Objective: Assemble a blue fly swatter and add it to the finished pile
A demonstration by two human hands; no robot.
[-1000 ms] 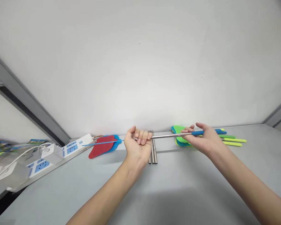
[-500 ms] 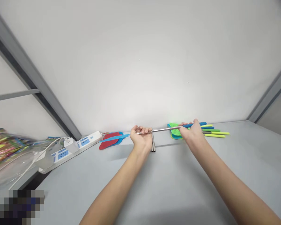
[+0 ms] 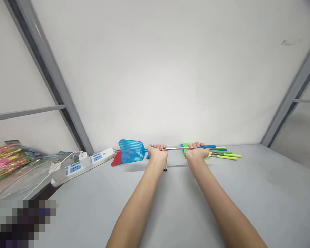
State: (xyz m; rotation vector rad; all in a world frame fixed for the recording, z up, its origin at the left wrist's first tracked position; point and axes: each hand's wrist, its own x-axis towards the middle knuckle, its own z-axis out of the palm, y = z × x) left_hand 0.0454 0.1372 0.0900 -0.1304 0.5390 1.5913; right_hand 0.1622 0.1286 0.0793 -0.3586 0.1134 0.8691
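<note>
Both my hands hold one blue fly swatter level above the grey table, close to the back wall. My left hand is closed round its metal rod just behind the blue mesh head. My right hand is closed round the rod where the blue grip begins. The mesh head faces me, upright, at the left end. Under my left hand lie a few bare metal rods, mostly hidden.
A red swatter head lies behind the blue one. Green and blue swatters with yellow-green handles lie right of my right hand. A white and blue power strip with a plugged charger lies at left, beside coloured packets.
The swatter has been turned about its rod, so the mesh head now faces me instead of edge-on. My hands moved closer together and both fists closed over the rod; the view tilted up.
</note>
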